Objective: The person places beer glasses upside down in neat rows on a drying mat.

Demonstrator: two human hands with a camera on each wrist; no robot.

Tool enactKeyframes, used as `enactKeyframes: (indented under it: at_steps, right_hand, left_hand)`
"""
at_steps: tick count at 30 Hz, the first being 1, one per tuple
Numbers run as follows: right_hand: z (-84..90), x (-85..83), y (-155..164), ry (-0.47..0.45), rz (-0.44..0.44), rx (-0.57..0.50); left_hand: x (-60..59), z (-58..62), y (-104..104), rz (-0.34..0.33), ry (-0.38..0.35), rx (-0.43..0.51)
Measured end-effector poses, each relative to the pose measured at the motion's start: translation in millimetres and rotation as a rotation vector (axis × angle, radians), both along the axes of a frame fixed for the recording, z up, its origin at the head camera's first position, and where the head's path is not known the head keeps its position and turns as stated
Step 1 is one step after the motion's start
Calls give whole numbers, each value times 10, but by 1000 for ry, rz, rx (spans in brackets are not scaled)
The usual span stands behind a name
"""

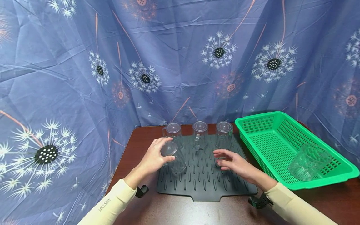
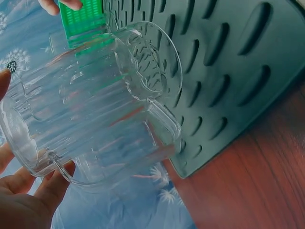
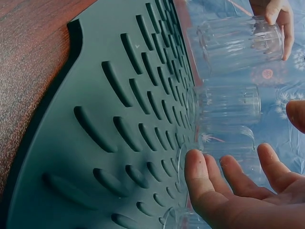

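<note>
My left hand (image 1: pixel 155 157) grips a clear glass mug (image 2: pixel 90 100) by its base end, fingers and thumb round it. The mug is upside down and slightly tilted, its rim close over the left part of a dark ridged mat (image 1: pixel 202 184). In the left wrist view its handle (image 2: pixel 164 121) points toward the mat's edge. My right hand (image 1: pixel 231 162) hovers over the right side of the mat with fingers spread and nothing in them. Behind the hands, upside-down glass mugs stand in a row: a left one (image 1: pixel 173 128), a middle one (image 1: pixel 200 134) and a right one (image 1: pixel 224 134).
A green plastic basket (image 1: pixel 254 150) stands on the right of the brown table (image 1: pixel 157 209). Another clear glass mug (image 1: pixel 305 165) lies tilted inside it. A blue curtain (image 1: pixel 180 62) with dandelion prints hangs behind and to the left.
</note>
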State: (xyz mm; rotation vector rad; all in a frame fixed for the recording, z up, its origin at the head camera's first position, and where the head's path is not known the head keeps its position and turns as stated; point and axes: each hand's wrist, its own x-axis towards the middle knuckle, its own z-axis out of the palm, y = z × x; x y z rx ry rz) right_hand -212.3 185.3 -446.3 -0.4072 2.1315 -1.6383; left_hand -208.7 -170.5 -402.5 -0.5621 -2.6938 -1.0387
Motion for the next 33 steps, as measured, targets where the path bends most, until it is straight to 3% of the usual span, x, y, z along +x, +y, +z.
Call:
enactKeyframes:
  at_steps: [16,26,33]
  right_hand:
    - [53,18,162,29,-34,12]
    - [68,20,214,61,-55,23]
    - [100,39,271,92,-54,32]
  left_hand:
    - [-95,-63,-64,-6,-7,-69]
    - [-136,-122,-67,-45,-9,-78]
    - [-169,-127,-57,-95,-59,-96]
